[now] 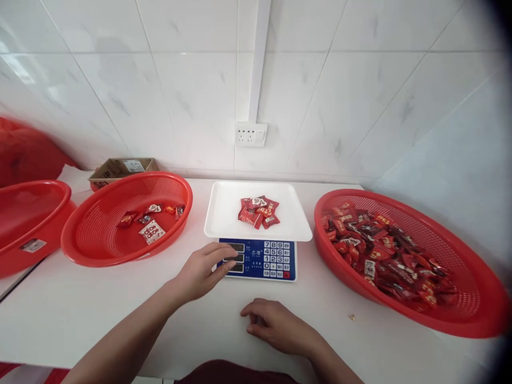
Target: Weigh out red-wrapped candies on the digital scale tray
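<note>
A weighing scale (264,259) with a blue keypad front stands at the middle of the white table. Its white tray (224,213) carries a small heap of red wrapped candies (258,211). My left hand (202,270) reaches to the scale's left front, fingers stretched out and touching the display area, holding nothing. My right hand (276,323) rests on the table in front of the scale, fingers curled under loosely, with nothing visible in it.
A red mesh basket (460,314) full of red candies sits at the right. Another red basket (100,245) at the left holds several candies. A red tub (24,224) and a cardboard box (120,167) stand farther left. A wall socket (250,134) is behind.
</note>
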{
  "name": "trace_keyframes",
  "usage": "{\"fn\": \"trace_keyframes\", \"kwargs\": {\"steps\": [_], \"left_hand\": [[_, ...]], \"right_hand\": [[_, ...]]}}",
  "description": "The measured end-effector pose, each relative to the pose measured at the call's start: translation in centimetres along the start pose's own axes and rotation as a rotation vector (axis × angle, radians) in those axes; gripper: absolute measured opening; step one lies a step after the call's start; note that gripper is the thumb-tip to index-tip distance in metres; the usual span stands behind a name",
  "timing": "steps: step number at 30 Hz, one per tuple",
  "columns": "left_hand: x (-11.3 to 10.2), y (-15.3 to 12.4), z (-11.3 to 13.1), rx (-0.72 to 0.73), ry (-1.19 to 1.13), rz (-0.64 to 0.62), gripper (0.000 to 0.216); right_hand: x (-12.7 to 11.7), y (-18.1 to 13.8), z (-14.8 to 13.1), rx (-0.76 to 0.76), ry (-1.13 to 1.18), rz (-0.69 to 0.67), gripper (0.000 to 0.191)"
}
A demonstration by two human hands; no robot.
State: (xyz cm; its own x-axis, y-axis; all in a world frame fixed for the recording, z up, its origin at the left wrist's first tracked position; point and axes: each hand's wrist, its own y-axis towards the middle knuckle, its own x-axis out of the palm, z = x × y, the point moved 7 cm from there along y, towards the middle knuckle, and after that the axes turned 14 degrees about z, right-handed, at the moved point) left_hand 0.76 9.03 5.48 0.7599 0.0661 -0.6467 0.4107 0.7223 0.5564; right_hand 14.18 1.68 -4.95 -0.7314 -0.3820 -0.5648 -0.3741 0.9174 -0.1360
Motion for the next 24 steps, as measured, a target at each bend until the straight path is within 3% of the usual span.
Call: {"fn": "trace_keyframes", "kwargs": {"steps": [4,7,11,17,24], "left_hand": [[1.1,5.0,0.3,0.052,0.018,0.006,0.038],[3.4,8.2,-0.1,0.084,0.084,-0.09,0.061],[6.7,11.2,-1.2,0.082,0.227,-0.209,0.072],[9.9,12.5,-2.0,0.108,0.347,-0.358,0.066],[10.2,12.9,-2.2,0.052,0.314,-0.307,0.06]], "right_hand": [[-0.1,0.2,0.2,-0.01,-0.017,0.007,0.027],[-0.1,0.0,0.8,0.009,0.06,0.038,0.028],[-0.3,-0.3,0.8,-0.009,0.056,0.057,0.029],[-0.4,-0.4,0.1,-0.071,-0.02,0.067,0.031],[0.0,-0.5,0.4,-0.082,-0.047,0.07,0.033]]}}
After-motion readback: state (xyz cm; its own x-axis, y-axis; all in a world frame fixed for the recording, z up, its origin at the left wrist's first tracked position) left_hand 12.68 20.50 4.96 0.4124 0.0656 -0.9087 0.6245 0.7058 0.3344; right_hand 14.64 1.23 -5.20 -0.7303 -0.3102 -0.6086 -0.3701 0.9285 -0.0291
